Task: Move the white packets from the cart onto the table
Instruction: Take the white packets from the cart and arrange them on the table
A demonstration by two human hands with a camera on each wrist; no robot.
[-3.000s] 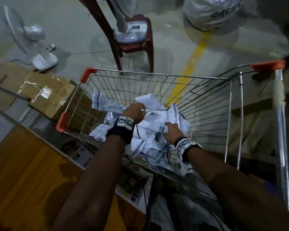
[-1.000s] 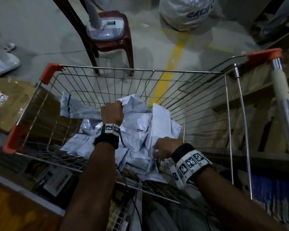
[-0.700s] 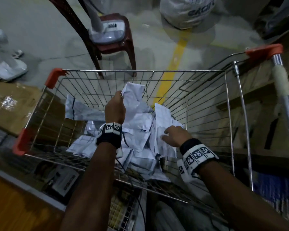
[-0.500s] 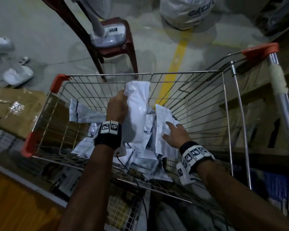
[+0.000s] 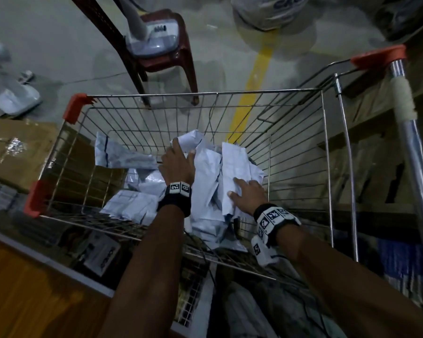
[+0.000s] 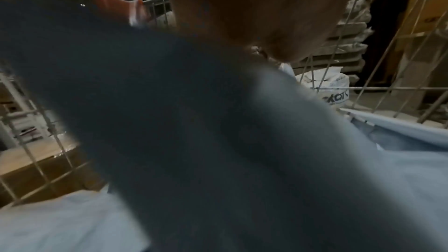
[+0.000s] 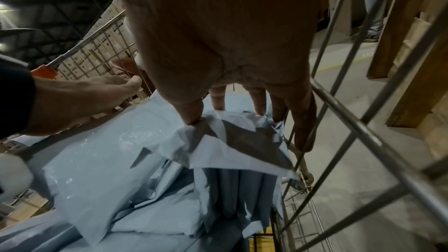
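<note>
Several crumpled white packets (image 5: 205, 181) lie heaped in the wire cart (image 5: 205, 93), which has orange corner caps. My left hand (image 5: 178, 162) lies on top of the heap, its thumb and fingers round the upper end of one white packet (image 5: 193, 140). In the left wrist view that packet (image 6: 218, 141) is a dark blur that hides the fingers. My right hand (image 5: 244, 191) lies to the right with straight fingers (image 7: 259, 102) against an upright packet (image 5: 232, 164), thumb at its edge. Its little finger is close to the cart's wire side. The wooden table (image 5: 22, 289) is at lower left.
A red plastic chair (image 5: 176, 62) with a fan base on it stands beyond the cart. A white fan (image 5: 15, 96) and a cardboard box (image 5: 17, 147) are to the left. A white sack (image 5: 269, 11) and a yellow floor line lie ahead. The cart handle (image 5: 405, 123) rises on the right.
Half a second ago my left hand held a packet raised above the heap; now it is back down on the pile. My right hand has shifted slightly and stays on the upright packet.
</note>
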